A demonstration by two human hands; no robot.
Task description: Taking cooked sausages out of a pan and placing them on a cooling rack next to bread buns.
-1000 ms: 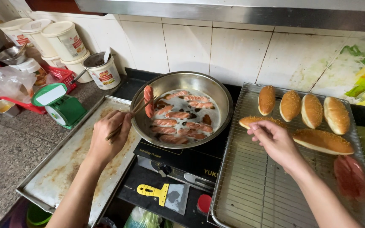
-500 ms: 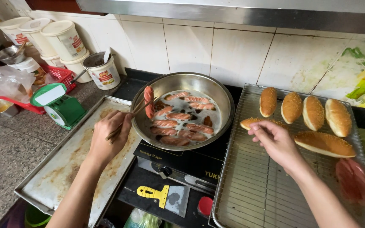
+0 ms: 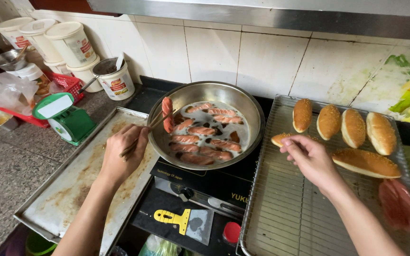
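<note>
My left hand grips wooden chopsticks that pinch a red sausage upright at the left rim of a steel pan. Several more sausages lie in the pan's oil. My right hand is closed around a bun on the wire rack, just right of the pan. Several sesame buns lie in a row at the back of the rack, and a long bun lies beside my right hand.
A greasy metal tray lies left of the stove. A green kitchen scale, white tubs and a red basket stand at the back left. A yellow-handled scraper rests on the cooktop front. Sliced meat lies on the rack's right.
My right hand has slid left along the rack and closed on the small bun near the pan. The left hand and the sausage in the chopsticks have barely moved.
</note>
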